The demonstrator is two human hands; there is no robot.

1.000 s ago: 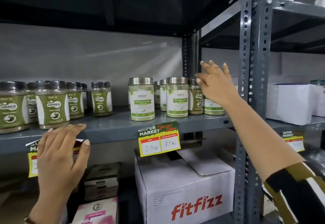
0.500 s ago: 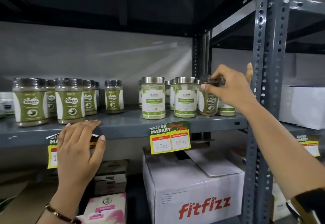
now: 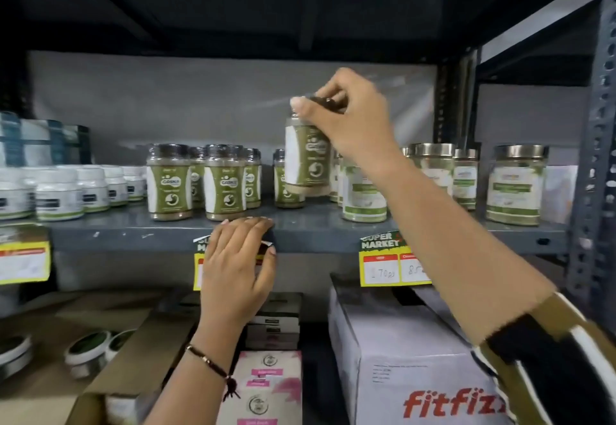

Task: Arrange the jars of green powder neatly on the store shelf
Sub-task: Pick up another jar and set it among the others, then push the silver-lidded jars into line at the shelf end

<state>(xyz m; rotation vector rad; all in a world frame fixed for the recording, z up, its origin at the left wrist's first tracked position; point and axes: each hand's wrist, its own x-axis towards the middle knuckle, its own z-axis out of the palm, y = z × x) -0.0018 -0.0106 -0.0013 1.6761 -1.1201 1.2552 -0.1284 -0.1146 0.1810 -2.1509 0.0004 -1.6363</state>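
A shop: a grey metal shelf [image 3: 300, 238] stocked with rows of labelled jars [image 3: 170, 184], "Super Market" price tags [image 3: 390, 258] clipped to its edge, cartons [image 3: 410, 358] below.

"GASKA" is printed on the green jar labels [image 3: 169, 182]. "SUPER MARKET" and a handwritten "170" are shown on the yellow price tag [image 3: 386, 259]. "fitfizz" is printed on the white box [image 3: 416, 374].

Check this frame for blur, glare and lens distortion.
Head view: motion blur smears the right hand and its lifted dark-lidded green-powder jar; a pale glare streak crosses the grey back wall; wide-angle bending curves the perforated grey upright; labels are soft.
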